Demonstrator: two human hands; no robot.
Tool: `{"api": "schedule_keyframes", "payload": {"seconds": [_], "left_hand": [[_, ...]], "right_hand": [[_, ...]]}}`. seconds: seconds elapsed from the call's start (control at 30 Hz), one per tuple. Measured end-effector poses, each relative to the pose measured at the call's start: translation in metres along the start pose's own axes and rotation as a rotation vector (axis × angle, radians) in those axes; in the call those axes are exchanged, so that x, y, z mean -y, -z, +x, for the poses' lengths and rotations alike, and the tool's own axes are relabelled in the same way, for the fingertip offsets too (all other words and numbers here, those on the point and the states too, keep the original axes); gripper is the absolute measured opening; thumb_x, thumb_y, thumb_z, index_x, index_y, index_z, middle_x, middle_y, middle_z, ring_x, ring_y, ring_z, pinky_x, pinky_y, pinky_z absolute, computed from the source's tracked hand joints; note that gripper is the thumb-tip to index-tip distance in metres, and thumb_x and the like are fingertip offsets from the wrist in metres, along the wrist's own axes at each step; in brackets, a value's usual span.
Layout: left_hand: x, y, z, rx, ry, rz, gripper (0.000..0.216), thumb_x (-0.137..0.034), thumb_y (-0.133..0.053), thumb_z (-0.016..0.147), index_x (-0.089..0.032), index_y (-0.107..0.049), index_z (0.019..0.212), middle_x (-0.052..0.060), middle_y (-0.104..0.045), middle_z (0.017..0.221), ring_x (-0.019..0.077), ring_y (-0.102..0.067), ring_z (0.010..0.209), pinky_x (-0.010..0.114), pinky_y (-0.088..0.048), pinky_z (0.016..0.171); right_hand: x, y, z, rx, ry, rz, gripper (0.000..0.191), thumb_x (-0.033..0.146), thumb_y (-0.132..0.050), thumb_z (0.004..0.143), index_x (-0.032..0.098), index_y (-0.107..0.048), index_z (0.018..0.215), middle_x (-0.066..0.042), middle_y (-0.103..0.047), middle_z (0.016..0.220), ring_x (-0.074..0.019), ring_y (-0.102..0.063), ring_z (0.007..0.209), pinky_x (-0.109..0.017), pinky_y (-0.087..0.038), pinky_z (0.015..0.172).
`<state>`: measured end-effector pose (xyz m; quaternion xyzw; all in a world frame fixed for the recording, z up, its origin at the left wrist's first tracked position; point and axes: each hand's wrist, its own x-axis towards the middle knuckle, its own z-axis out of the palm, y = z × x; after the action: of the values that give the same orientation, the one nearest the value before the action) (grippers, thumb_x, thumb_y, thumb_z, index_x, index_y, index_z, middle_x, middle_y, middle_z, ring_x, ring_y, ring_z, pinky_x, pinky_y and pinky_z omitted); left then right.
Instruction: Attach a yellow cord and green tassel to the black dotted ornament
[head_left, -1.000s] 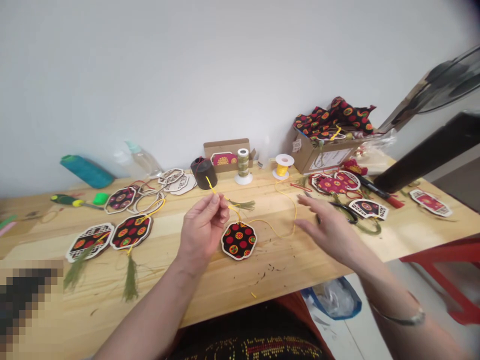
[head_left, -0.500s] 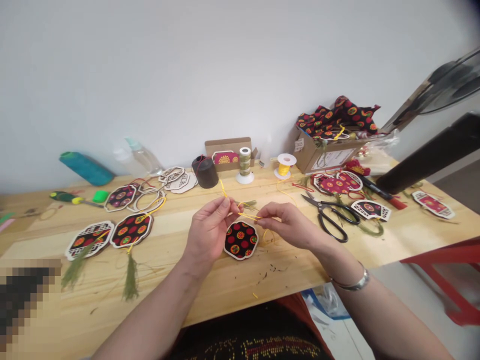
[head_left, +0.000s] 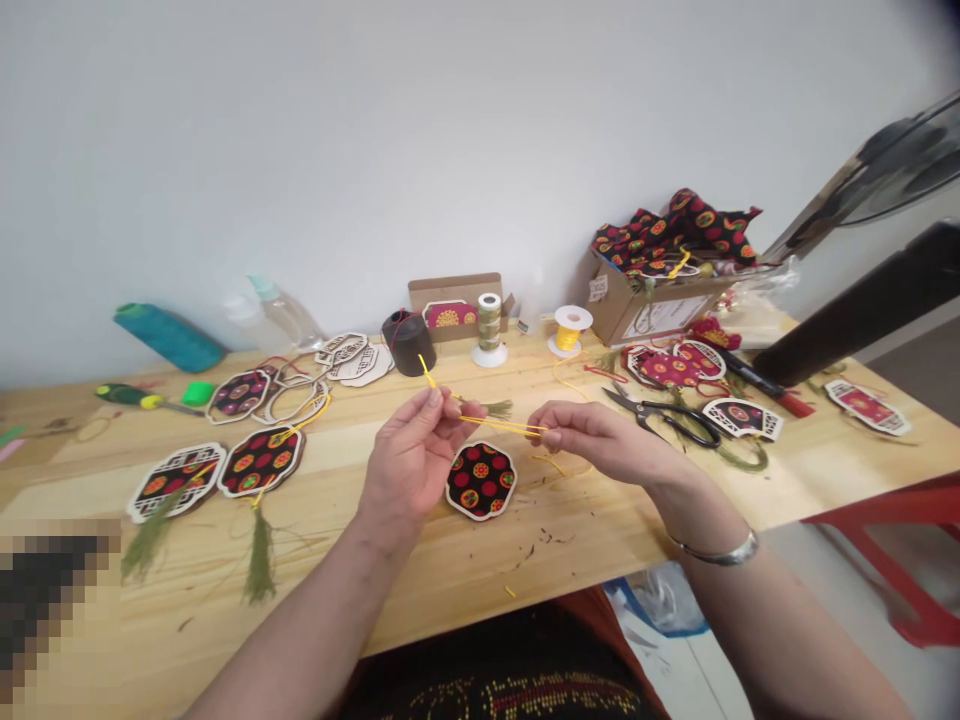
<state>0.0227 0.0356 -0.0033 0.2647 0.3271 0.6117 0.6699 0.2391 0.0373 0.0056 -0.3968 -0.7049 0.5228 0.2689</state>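
My left hand (head_left: pixel 411 462) is closed in a pinch on a yellow cord (head_left: pixel 502 424), one short end sticking up past the fingertips. My right hand (head_left: pixel 600 442) pinches the same cord further along, and the stretch between the hands is taut. Just below the hands lies an octagonal ornament (head_left: pixel 480 480) of black cloth with red and orange dots, flat on the wooden table (head_left: pixel 465 570). A green tassel (head_left: pixel 496 407) lies behind the cord. The cord trails back toward a yellow spool (head_left: pixel 568 330).
Finished ornaments (head_left: pixel 259 462) with green tassels lie at the left. Black scissors (head_left: pixel 667 417) rest right of my right hand. Thread spools (head_left: pixel 487 330), a dark cone (head_left: pixel 409 343), a cardboard box of patterned cloth (head_left: pixel 652 290), a teal spool (head_left: pixel 169 338) and a screwdriver (head_left: pixel 139 398) line the back.
My right hand came in from near the scissors and took hold of the yellow cord. It has since drawn the cord out to the right, pulling it tight. My left hand kept its pinch.
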Motion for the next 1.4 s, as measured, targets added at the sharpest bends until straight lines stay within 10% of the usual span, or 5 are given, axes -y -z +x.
{"api": "schedule_keyframes", "payload": {"seconds": [0.3, 0.67, 1.17, 1.4], "left_hand": [[0.006, -0.005, -0.006, 0.017, -0.060, 0.086, 0.005, -0.018, -0.066, 0.076, -0.014, -0.068, 0.074, -0.004, -0.056, 0.057, 0.0064, -0.053, 0.050, 0.036, -0.055, 0.078], [0.015, -0.005, -0.010, -0.006, 0.042, 0.411, 0.012, -0.021, -0.073, 0.065, -0.014, -0.075, 0.075, 0.000, -0.062, 0.056, 0.0015, -0.038, 0.035, 0.017, -0.036, 0.037], [0.011, -0.003, -0.006, -0.053, -0.026, 0.310, 0.011, -0.023, -0.072, 0.069, -0.013, -0.072, 0.074, 0.004, -0.070, 0.075, 0.0015, -0.045, 0.044, 0.018, -0.047, 0.050], [0.010, -0.004, -0.008, 0.013, 0.039, 0.264, 0.011, -0.023, -0.072, 0.070, -0.013, -0.071, 0.074, 0.004, -0.070, 0.073, 0.0051, -0.053, 0.049, 0.023, -0.051, 0.058]], "right_hand": [[-0.006, -0.012, 0.010, -0.284, -0.117, 0.426, 0.022, 0.034, -0.070, 0.070, 0.013, -0.063, 0.068, -0.001, -0.063, 0.056, -0.0084, -0.055, 0.051, -0.023, -0.042, 0.053], [0.022, -0.030, 0.031, -0.271, -0.041, 0.084, 0.008, 0.019, -0.064, 0.072, 0.016, -0.072, 0.073, 0.000, -0.065, 0.059, -0.0090, -0.055, 0.052, -0.023, -0.044, 0.054], [0.011, -0.016, 0.025, -0.300, -0.064, -0.223, 0.012, 0.020, -0.060, 0.077, 0.015, -0.071, 0.075, -0.001, -0.065, 0.059, -0.0115, -0.057, 0.055, -0.025, -0.042, 0.055], [0.013, -0.016, 0.025, -0.358, 0.024, -0.239, 0.019, 0.022, -0.059, 0.079, 0.018, -0.073, 0.092, -0.008, -0.071, 0.099, -0.0188, -0.063, 0.090, -0.034, -0.046, 0.081]]}}
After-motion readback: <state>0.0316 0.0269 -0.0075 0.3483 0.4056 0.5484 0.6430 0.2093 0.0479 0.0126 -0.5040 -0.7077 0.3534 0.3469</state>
